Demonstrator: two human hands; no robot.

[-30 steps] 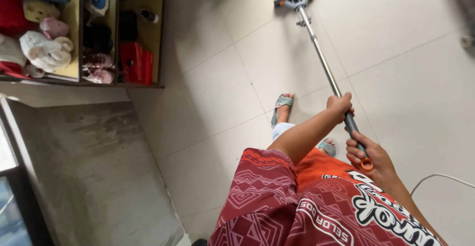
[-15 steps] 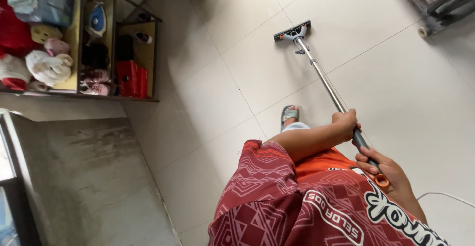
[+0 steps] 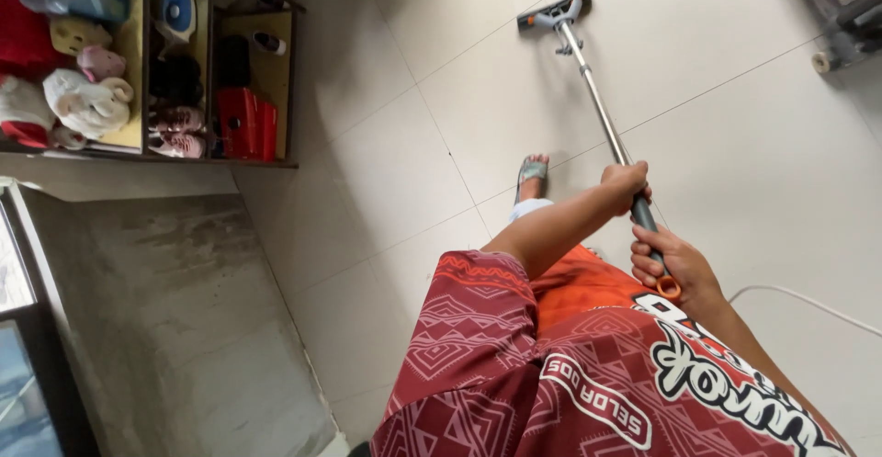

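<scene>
Seen from above, a person in a red patterned shirt works a long-handled floor mop (image 3: 602, 112) across a pale tiled floor (image 3: 735, 163); the mop runs from the hands, low in the view, up and away to its flat dark head (image 3: 554, 11), which lies flat on the tiles near the top of the view, well apart from the person's sandalled foot (image 3: 531, 171).

The left hand (image 3: 625, 184) is wrapped in a closed fist around the dark grip section of the pole, higher up the shaft; the right hand (image 3: 675, 262) closes its fingers around the very end of the handle, just above an orange hanging ring (image 3: 668, 287); both hands are pressed firmly around the pole, one just beside the other.

The shaft looks like thin, shiny metal tube, so it is probably light and stiff rather than heavy; the bare metal likely feels smooth and slippery, while the dark sleeve looks like the better place to hold; the head seems hinged, so it may swivel.

At the left stands an open shelf unit (image 3: 289, 80) with shoes, soft toys and a blue iron (image 3: 179, 7); a white cable (image 3: 808, 301) trails over the floor at the right.
</scene>
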